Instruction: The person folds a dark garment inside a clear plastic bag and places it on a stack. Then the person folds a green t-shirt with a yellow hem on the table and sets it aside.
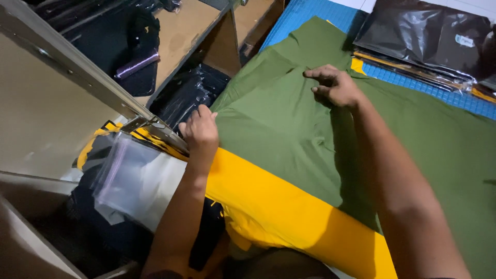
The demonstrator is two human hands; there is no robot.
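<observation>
Olive-green garment lies flat mid-frame over yellow fabric on the worktop; left hand pinches its left edge; right hand presses near the collar, fingers curled; judged light, soft, limp; best gripped at edges.

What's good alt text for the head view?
Two bare hands press on a green garment spread over yellow cloth on a blue mat: the left hand at its left edge, the right hand near its top. Black plastic bags lie at upper right.
</observation>
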